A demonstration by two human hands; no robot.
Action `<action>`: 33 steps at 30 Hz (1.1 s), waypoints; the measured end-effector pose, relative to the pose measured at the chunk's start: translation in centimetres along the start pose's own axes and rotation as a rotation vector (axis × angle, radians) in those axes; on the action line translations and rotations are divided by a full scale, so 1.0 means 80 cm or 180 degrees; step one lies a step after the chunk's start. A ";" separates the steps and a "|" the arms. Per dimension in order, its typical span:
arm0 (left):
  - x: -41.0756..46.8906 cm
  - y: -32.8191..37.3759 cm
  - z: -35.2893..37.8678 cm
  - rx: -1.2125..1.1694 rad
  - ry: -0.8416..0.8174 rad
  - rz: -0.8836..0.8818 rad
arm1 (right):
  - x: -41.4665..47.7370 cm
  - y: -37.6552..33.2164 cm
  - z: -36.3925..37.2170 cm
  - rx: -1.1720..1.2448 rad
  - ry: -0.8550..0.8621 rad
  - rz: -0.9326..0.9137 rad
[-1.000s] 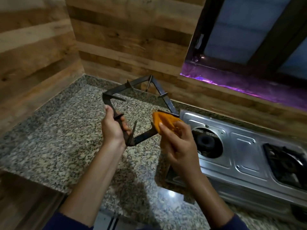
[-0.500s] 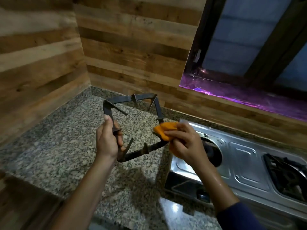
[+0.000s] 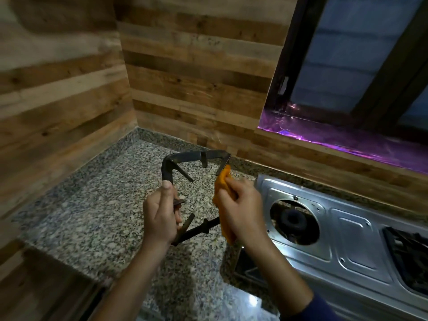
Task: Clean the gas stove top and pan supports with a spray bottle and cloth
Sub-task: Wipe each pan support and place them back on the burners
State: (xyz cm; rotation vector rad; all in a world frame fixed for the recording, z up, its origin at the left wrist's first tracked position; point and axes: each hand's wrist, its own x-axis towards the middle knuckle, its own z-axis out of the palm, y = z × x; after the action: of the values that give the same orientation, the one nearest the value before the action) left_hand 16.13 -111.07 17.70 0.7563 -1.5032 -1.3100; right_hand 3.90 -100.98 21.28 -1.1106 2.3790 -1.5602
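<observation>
A black square pan support [image 3: 185, 157] is held up in the air above the granite counter. My left hand [image 3: 161, 216] grips its left side. My right hand [image 3: 240, 212] holds an orange cloth [image 3: 222, 181] wrapped around the support's right bar, which is hidden under cloth and hand. To the right lies the steel gas stove top [image 3: 347, 239]; its left burner [image 3: 293, 220] is bare, without a support. A second pan support [image 3: 410, 251] sits over the right burner at the frame's edge. No spray bottle is in sight.
The speckled granite counter [image 3: 97, 205] runs into a corner of wood-panelled walls [image 3: 185, 77]. A dark-framed window [image 3: 359, 54] with a purple-lit sill [image 3: 335, 135] is behind the stove. The counter's front edge is at the bottom left.
The pan support has turned in my left hand. My right hand with the cloth has slid along the right bar towards its far corner. The camera has tilted upward.
</observation>
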 end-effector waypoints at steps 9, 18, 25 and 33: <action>-0.014 0.005 0.003 0.0174 -0.0187 0.0099 | 0.023 -0.029 -0.010 0.0683 0.0394 -0.0025; -0.018 0.003 -0.008 0.0324 -0.0068 -0.0209 | -0.022 -0.035 -0.011 0.1590 0.0168 0.0192; -0.009 0.011 0.000 0.0435 -0.0343 -0.0195 | -0.002 -0.022 0.010 -0.0387 -0.0458 -0.1582; -0.022 -0.003 -0.007 0.0287 -0.0076 -0.0309 | -0.036 0.014 -0.016 0.2475 0.0249 0.0604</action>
State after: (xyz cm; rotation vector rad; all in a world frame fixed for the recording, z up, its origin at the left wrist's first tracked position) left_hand 17.22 -109.72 16.95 0.8838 -1.5699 -1.3342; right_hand 4.83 -98.01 20.11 -0.6346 1.5645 -2.1689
